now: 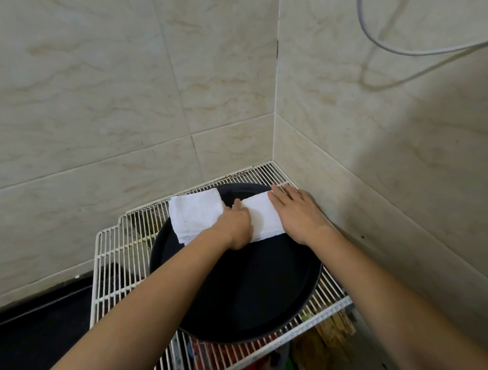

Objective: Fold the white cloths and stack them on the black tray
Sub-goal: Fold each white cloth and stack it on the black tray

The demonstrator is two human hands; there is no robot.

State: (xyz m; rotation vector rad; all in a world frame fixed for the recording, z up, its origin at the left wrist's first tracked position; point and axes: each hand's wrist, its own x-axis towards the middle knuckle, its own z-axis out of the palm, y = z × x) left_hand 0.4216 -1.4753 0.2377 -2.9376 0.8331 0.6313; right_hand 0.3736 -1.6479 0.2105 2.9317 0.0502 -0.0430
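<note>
In front of you a white wire rack [115, 266] fills the tiled corner [273, 141]. Directly on its wires you have the round black tray [250, 295], covering most of the rack.

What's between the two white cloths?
In the head view, the left hand lies between the left cloth and right cloth; beyond it, a bare strip of black tray.
</note>
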